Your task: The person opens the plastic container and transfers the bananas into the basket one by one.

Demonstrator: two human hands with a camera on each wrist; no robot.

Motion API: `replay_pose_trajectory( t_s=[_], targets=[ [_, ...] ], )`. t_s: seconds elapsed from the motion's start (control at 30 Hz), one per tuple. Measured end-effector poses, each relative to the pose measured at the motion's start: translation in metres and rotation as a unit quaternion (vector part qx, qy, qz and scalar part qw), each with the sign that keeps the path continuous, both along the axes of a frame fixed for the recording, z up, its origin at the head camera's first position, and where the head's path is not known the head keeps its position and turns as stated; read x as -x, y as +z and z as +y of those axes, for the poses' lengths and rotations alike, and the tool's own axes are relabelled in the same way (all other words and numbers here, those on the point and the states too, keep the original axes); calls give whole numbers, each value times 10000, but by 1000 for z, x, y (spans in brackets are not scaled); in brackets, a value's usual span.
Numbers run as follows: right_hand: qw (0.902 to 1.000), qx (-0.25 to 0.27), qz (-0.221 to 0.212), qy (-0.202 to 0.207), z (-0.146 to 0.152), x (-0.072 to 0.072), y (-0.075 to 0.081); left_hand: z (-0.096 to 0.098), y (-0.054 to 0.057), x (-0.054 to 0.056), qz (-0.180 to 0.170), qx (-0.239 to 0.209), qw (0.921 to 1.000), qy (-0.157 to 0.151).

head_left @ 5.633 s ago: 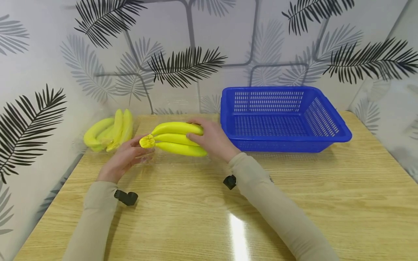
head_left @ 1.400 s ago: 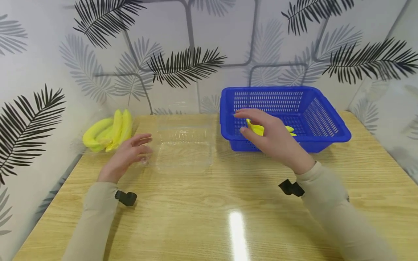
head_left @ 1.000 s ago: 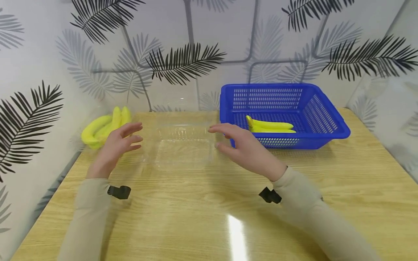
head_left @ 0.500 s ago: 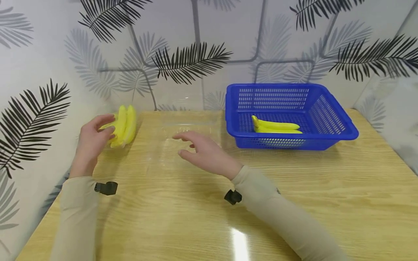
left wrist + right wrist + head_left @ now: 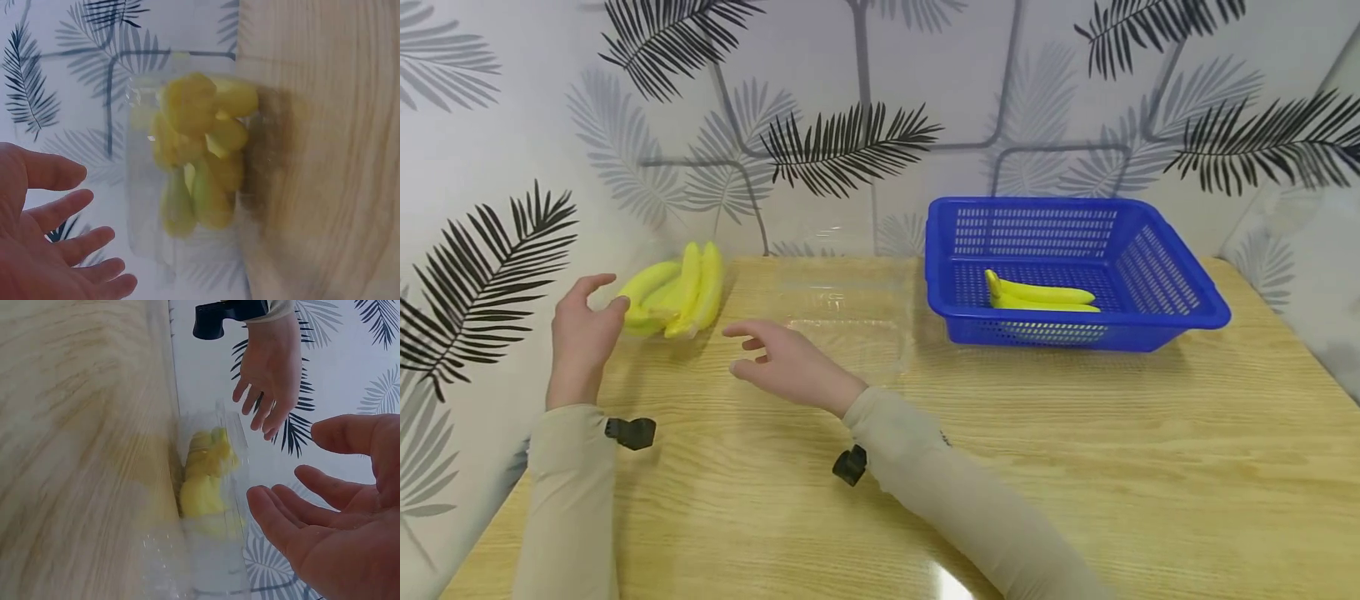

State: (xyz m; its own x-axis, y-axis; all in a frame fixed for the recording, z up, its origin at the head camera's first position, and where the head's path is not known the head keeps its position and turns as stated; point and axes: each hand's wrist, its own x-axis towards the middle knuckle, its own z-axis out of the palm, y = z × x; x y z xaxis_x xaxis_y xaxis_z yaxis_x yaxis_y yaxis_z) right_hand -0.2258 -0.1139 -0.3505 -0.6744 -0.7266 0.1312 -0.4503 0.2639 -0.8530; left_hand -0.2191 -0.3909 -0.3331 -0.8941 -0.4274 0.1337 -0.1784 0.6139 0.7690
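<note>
At the left end of the table, a clear plastic box (image 5: 144,219) holds yellow bananas (image 5: 703,287). My left hand (image 5: 583,337) is raised just left of that box, thumb and fingers spread, holding nothing. To the box's front right hovers my right hand (image 5: 793,367), its fingers loosely bent with nothing between them. In both wrist views the bananas (image 5: 197,150) show through the clear walls, and the hands are apart from them. A second clear plastic box (image 5: 850,337) stands behind the right hand, which partly covers it in the head view.
A blue plastic basket (image 5: 1075,325) stands at the back right with a bunch of bananas (image 5: 1045,294) inside. The wood-grain table (image 5: 1075,450) meets a leaf-patterned wall (image 5: 880,67) behind and at the left.
The banana bunch once in my right hand now lies in the blue basket. My right hand has swung left across the middle box; the left has shifted left beside the boxed bananas.
</note>
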Motion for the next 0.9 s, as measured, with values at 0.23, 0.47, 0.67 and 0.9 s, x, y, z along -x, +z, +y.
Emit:
replay_pose_trajectory(
  t_s=[0.23,0.47,0.67,0.9],
  targets=[
    [9988,164,-372,-289,-33,5,-8,-17,-21,10,-82,-1076,9942,-16],
    [9962,163,-662,-542,-58,0,-16,-26,-39,10,-299,-1788,9834,88],
    [9961,34,-681,-561,-67,-3,-20,-31,-40,8,-275,-2095,9774,104],
    [9974,-204,-436,-530,-71,-2,-22,-37,-32,4,-250,-2616,9648,80]
  ],
)
